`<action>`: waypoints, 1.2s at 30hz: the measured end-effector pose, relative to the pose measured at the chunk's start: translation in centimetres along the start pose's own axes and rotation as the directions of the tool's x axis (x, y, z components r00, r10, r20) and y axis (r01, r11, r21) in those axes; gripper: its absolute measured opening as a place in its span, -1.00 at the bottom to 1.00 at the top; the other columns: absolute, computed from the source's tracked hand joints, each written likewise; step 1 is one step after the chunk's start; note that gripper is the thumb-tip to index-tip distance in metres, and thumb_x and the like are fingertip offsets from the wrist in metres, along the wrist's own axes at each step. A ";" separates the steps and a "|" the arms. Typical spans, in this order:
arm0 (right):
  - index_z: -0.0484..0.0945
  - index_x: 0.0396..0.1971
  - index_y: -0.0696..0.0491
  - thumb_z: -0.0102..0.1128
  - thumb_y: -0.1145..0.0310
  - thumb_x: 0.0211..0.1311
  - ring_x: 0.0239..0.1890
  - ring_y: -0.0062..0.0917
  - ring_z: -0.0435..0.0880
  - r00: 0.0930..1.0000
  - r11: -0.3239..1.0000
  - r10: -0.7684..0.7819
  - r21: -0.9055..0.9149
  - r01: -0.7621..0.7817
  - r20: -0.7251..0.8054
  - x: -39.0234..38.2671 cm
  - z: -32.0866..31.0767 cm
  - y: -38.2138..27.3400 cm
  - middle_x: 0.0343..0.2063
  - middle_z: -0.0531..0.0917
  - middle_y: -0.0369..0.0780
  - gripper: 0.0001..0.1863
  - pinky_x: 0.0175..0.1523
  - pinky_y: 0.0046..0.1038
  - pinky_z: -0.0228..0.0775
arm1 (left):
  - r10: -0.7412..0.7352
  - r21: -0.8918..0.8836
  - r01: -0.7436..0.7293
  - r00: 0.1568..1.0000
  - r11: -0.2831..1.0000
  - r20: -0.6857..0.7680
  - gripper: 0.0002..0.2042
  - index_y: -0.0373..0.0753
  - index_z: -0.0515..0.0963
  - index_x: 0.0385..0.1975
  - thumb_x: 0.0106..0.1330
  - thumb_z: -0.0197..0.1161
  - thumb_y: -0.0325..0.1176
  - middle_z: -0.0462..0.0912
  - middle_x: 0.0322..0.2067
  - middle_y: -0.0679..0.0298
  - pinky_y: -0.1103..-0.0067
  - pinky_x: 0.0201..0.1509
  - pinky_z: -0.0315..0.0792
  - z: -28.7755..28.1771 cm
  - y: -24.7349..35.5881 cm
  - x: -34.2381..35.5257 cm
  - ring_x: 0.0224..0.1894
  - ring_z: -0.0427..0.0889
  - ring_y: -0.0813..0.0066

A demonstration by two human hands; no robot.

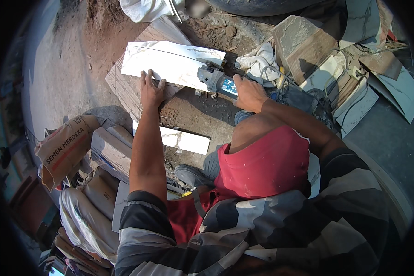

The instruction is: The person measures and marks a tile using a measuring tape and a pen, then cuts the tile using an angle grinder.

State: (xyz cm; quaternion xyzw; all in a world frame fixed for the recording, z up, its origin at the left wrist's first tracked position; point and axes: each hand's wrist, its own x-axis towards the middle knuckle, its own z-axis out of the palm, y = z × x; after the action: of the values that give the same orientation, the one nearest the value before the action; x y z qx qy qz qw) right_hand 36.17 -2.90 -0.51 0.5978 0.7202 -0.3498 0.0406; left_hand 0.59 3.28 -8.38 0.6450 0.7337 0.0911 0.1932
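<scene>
A white marble-patterned tile (pixel 165 60) lies across brown wood-look tiles (pixel 119 87). A thin dark line runs lengthwise along it toward the disc of an angle grinder (pixel 211 78). My right hand (pixel 250 94) is wrapped round the grinder's blue-labelled body, at the right end of the tile. The grinder's head rests over the tile; whether the disc touches it cannot be made out. My left hand (pixel 152 89) lies on the tile's near edge, fingers stretched out and thumb apart. Closer to my feet, a narrow white tile strip (pixel 184 140) lies on the dirt.
Brown paper sack (pixel 66 149) and stacked tiles (pixel 110 149) stand at left, with a white sack (pixel 83 223) below. Tile offcuts (pixel 303 46), a white cloth (pixel 260 62) and tangled cables (pixel 326 94) lie at right. A black rounded object (pixel 262 5) is at the far edge.
</scene>
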 end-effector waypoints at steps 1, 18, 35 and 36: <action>0.29 -0.13 0.18 0.45 0.33 -0.08 -0.15 0.06 0.65 1.000 1.000 0.015 -0.012 -0.015 -0.005 0.0 0.0 0.0 -0.27 0.61 0.12 -0.42 -0.08 -0.04 0.50 | -0.007 -0.006 0.007 1.000 1.000 0.015 -0.31 -0.11 0.27 0.37 0.26 0.32 -0.05 0.06 0.45 0.01 0.28 0.39 0.27 0.0 0.0 0.0 0.43 0.20 0.02; 0.29 -0.06 0.13 0.43 0.28 -0.09 -0.08 0.04 0.63 0.996 0.996 0.075 -0.061 -0.072 0.054 -3.3 0.3 2.4 -0.19 0.60 0.10 -0.38 0.01 -0.03 0.48 | 0.023 -0.060 -0.023 1.000 0.998 0.005 -0.27 -0.15 0.22 0.39 0.26 0.32 -0.05 0.04 0.43 -0.16 0.26 0.39 0.26 0.4 -1.5 -0.1 0.43 0.18 -0.08; 0.28 0.14 0.06 0.51 0.17 -0.17 -0.07 -0.02 0.65 0.935 0.942 0.324 0.139 -0.305 -0.145 -7.6 -2.6 3.3 -0.18 0.64 0.08 -0.16 -0.01 -0.12 0.48 | 0.455 0.175 -0.505 0.851 0.845 0.263 -0.36 -0.12 0.27 0.38 0.31 0.24 -0.10 0.22 0.42 0.27 0.28 0.49 0.09 0.8 12.6 2.1 0.50 0.03 0.10; 0.28 0.15 0.09 0.52 0.19 -0.19 -0.07 -0.02 0.65 0.940 0.951 0.298 0.130 -0.279 -0.164 -7.5 -3.0 3.2 -0.17 0.64 0.08 -0.15 -0.01 -0.13 0.49 | 0.511 0.180 -0.557 0.823 0.810 0.249 -0.33 -0.13 0.24 0.39 0.30 0.25 -0.08 0.22 0.42 0.29 0.30 0.50 0.08 1.4 13.5 2.2 0.50 0.02 0.10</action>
State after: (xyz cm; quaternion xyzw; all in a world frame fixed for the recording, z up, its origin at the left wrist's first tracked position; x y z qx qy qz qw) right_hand 42.18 -7.40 3.87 0.7275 0.6061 -0.3215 -0.0056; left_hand 13.20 7.32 -4.85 0.8500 0.5057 -0.0108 0.1470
